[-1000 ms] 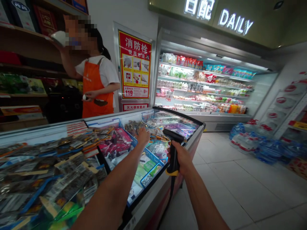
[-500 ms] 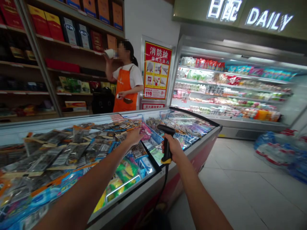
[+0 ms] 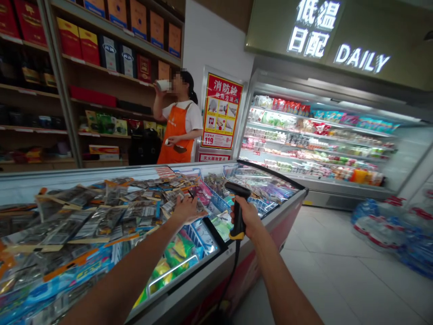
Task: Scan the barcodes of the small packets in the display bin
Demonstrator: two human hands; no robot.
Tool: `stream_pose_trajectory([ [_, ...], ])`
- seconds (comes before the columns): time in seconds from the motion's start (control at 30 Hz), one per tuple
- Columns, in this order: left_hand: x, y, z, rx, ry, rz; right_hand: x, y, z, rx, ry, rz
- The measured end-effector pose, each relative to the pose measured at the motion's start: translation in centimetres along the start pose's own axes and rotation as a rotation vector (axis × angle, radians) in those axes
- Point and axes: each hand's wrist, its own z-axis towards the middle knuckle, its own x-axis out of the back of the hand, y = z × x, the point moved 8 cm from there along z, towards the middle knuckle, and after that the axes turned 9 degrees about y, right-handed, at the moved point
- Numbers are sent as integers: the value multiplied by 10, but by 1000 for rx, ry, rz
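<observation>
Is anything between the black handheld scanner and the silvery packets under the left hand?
Nothing visible. The right hand holds the black scanner with the yellow-tipped grip beside the left hand, which rests on the silvery packets; only the blue wire basket sits lower in the gap.

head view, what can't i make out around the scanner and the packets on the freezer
All in the head view:
Barcode scanner: its window faces away; the right hand covers the grip and trigger.
Packets on the chest freezer: print blurred and too small to read.
Left hand: its palm hides the packet beneath.
Cable: far end lost near the bottom edge.
</observation>
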Motion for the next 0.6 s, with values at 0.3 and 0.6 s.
stream_pose_trajectory([
  [0.3,31,-22,39,112,180,-257,9,2,8,-12,25,16],
  [0.6,35,-67,58,371,302,-855,9,-2,10,-12,6,39],
])
